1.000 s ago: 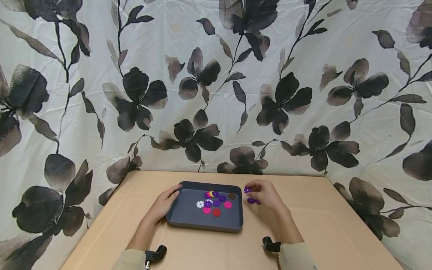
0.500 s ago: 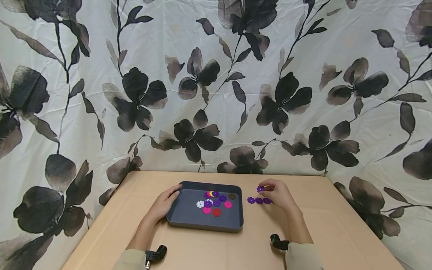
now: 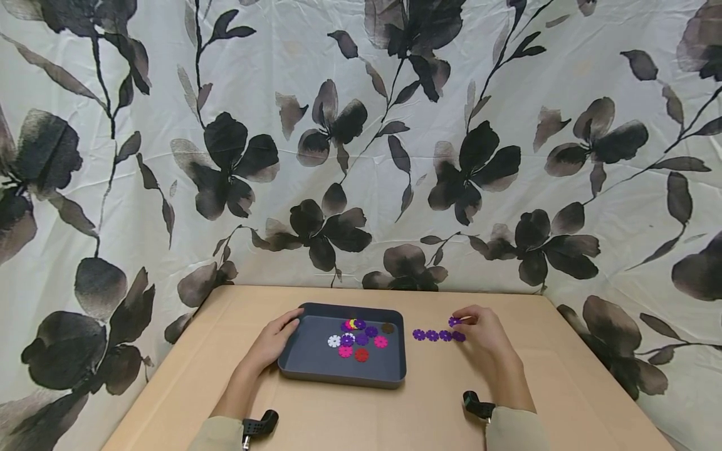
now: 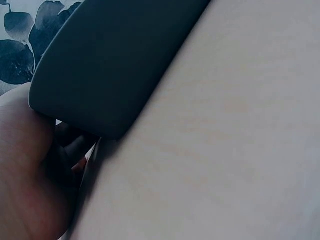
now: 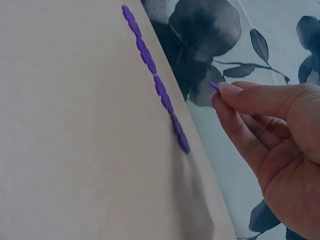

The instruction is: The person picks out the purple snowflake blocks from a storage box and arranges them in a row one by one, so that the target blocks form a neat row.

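Observation:
In the head view my left hand [image 3: 274, 338] grips the left end of a dark grey tray [image 3: 304, 369], thumb on its rim; the left wrist view shows fingers curled behind the tray's corner [image 4: 95, 85]. My right hand [image 3: 479, 331] pinches one purple flower-shaped disc [image 3: 454, 321] between thumb and fingertips. The pinched disc [image 5: 214, 86] is edge-on in the right wrist view, raised off the table. Just below it, a straight row of several purple flower-shaped discs [image 3: 432, 336] lies flat on the table, neighbours close together. My right fingers partly overlap the row's right end.
Inside the tray, loose flower-shaped discs lie grouped, some overlapping: purple, pink [image 3: 380, 342], white [image 3: 334, 341], red [image 3: 361, 355], brown [image 3: 387, 328] and yellow. The light wooden table [image 3: 350, 419] ends at a floral cloth [image 3: 361, 156] behind and beside it.
My right hand has moved rightward along the row with the purple disc pinched, uncovering more of the discs on the table. The left hand and tray stay in place.

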Motion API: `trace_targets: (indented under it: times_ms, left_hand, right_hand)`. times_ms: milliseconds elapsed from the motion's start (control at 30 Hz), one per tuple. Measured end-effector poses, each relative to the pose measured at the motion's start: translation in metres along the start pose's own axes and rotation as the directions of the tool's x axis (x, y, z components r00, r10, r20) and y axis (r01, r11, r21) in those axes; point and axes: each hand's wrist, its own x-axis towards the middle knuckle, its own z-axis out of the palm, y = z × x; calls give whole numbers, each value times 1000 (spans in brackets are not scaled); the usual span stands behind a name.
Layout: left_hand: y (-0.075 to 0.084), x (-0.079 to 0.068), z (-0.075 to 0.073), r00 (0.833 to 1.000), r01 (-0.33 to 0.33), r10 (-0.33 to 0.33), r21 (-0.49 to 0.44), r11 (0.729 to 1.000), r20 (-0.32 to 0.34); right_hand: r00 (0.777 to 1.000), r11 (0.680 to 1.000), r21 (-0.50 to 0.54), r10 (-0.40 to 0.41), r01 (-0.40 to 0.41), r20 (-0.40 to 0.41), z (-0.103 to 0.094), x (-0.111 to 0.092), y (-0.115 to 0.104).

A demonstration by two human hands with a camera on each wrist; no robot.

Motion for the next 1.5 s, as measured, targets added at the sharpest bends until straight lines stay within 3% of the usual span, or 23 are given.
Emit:
trace_targets:
  times_ms: [333, 467, 1500]
  left_hand:
    - [0, 0, -1, 1000, 8, -8, 4, 1000, -5]
    - [1, 1, -2, 1000, 19, -19, 6, 1000, -4]
    - [1, 0, 0, 1000, 4, -4, 11, 1000, -5]
  right_hand:
    - [979, 976, 78, 199, -202, 41, -9, -13, 11]
    - [969, 961, 127, 243, -246, 44, -12, -15, 16]
    - [964, 966, -23, 260, -259, 49, -14, -21, 31]
